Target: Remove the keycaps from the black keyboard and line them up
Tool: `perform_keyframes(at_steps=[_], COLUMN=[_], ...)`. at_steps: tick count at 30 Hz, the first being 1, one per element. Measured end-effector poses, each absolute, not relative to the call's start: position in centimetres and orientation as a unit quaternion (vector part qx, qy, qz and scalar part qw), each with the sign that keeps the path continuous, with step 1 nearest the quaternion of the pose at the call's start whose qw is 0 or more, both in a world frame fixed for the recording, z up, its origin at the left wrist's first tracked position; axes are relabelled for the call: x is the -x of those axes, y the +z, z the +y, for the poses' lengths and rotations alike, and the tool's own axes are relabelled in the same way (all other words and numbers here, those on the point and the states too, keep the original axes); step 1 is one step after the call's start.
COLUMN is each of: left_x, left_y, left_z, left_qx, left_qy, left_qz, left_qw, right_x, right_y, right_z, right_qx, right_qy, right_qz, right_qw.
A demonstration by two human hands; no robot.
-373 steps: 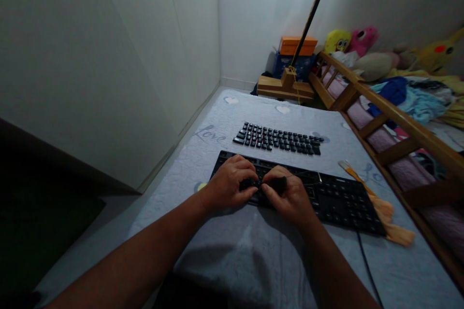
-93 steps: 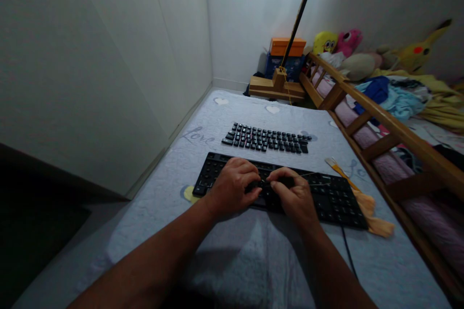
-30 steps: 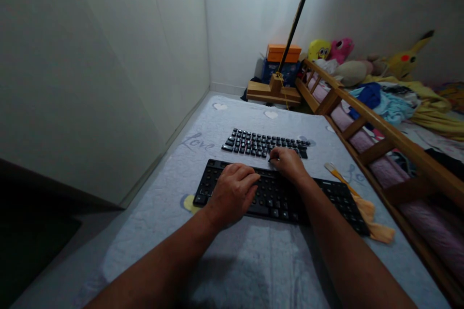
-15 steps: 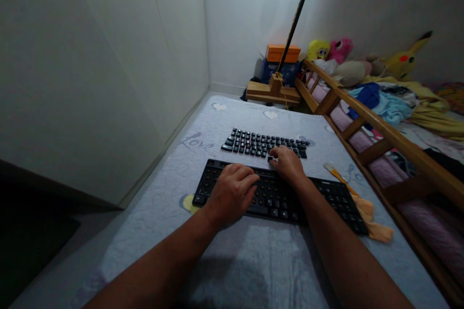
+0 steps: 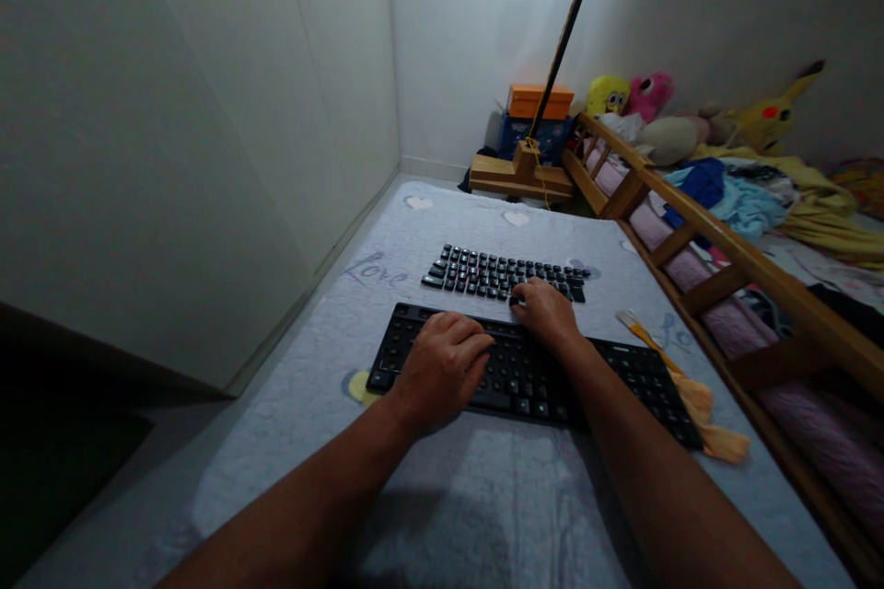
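A black keyboard (image 5: 625, 377) lies across the patterned cloth, with many of its keys off on the left and middle part. Beyond it, loose black keycaps (image 5: 476, 271) are laid out in rows. My right hand (image 5: 549, 313) reaches over the keyboard's back edge, thumb and forefinger pinched on a small black keycap (image 5: 515, 301) at the near side of the rows. Over the left part of the keyboard rests my left hand (image 5: 446, 363), fingers curled and pressed together; whatever may be between its fingertips is hidden.
A brush (image 5: 645, 336) and an orange cloth (image 5: 725, 444) lie by the keyboard's right end. A wooden bed rail (image 5: 711, 248) runs along the right side, with plush toys and clothes behind. White cabinet doors (image 5: 227, 129) stand left. A wooden stand (image 5: 525, 170) is at the back.
My right hand has shifted very slightly at the near edge of the keycap rows. My left hand and the keyboard stay in place.
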State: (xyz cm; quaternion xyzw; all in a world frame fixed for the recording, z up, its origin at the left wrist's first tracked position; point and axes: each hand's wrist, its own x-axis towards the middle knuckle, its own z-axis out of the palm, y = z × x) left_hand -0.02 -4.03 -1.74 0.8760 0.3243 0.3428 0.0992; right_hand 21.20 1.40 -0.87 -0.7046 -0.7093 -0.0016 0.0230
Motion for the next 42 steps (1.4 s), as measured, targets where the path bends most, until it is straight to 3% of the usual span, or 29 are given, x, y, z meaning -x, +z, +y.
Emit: perform_keyframes(at_steps=[34, 36, 40, 42], left_x=[0.1, 0.1, 0.1, 0.1], left_y=[-1.7, -1.6, -1.4, -1.5], left_z=[-4.1, -4.1, -4.1, -4.1], left_qx=[-0.877, -0.877, -0.875, -0.876], left_qy=[0.346, 0.346, 0.351, 0.351], left_qz=[0.319, 0.319, 0.319, 0.318], left_qw=[0.099, 0.097, 0.093, 0.094], right_x=[-21.3, -21.6, -22.5, -22.8], right_y=[-0.4, 0.4, 2.3, 3.3], right_z=[1.9, 1.3, -1.4, -3.3], right_qx=[0.716, 0.712, 0.676, 0.651], right_qy=[-0.003, 0.006, 0.135, 0.228], right_qz=[-0.696, -0.694, -0.633, -0.581], right_qw=[0.062, 0.108, 0.351, 0.432])
